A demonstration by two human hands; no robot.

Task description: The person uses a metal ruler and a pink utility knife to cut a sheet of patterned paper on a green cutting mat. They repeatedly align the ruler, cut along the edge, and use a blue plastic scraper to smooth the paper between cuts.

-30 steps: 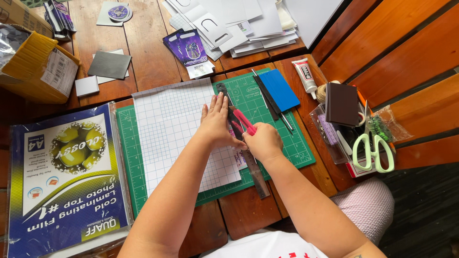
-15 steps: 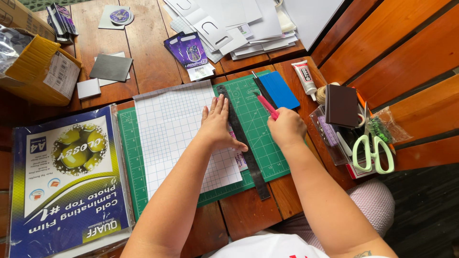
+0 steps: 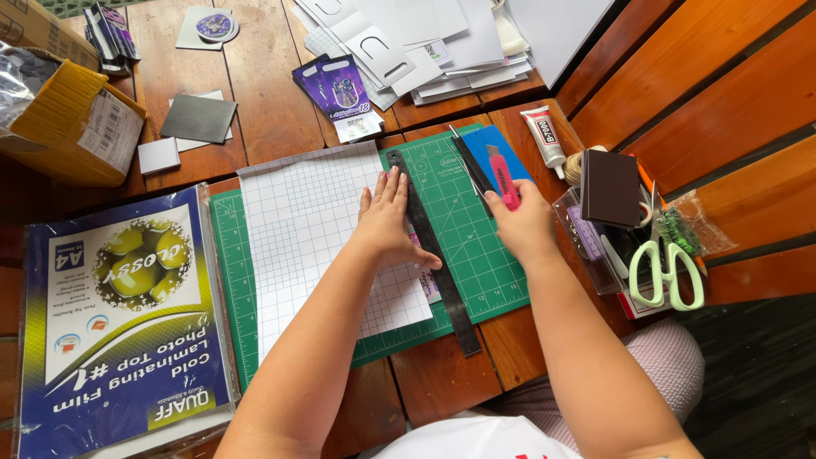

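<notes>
My left hand lies flat, fingers spread, on the right edge of a white gridded sheet and against a long dark ruler. Both rest on a green cutting mat. My right hand is over the mat's right side, closed around a pink utility knife whose tip points away from me, above a blue card.
A pack of glossy laminating film lies at the left. A yellow cardboard box sits far left, a paper stack at the back. Glue tube, dark box and green-handled scissors crowd the right.
My right hand has lifted the pink knife from beside the ruler and carried it right and away from me. My left hand has stayed pressed on the sheet and ruler.
</notes>
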